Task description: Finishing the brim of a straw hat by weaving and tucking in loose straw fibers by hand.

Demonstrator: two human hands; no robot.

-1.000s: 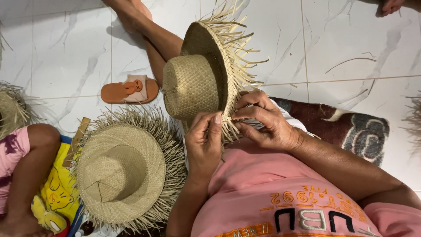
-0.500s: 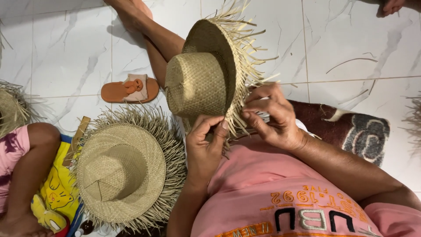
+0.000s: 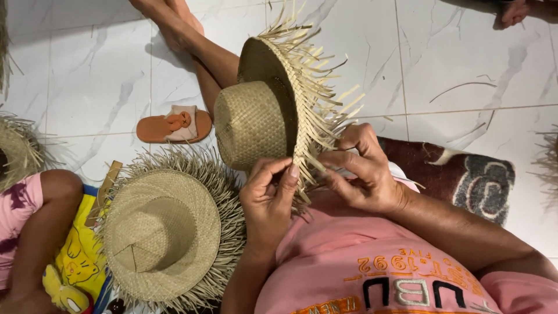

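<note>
I hold a woven straw hat (image 3: 256,119) on edge in front of me, its crown facing left and loose straw ends fanning from the brim to the right. My left hand (image 3: 269,195) pinches the near edge of the brim from below. My right hand (image 3: 360,168) grips the fringe strands at the brim just to the right of it. A second straw hat (image 3: 163,232) with a fringed brim lies flat on the floor at my left.
An orange sandal (image 3: 171,125) lies on the white marble-look tiled floor (image 3: 465,58). A child in pink (image 3: 35,221) sits at the left edge. A dark patterned cloth (image 3: 465,174) lies to the right. More straw work (image 3: 17,148) shows at far left.
The held hat has tilted slightly and shifted rightward. My right hand has moved up along the brim's fringe; my left hand's fingers have closed higher on the brim edge.
</note>
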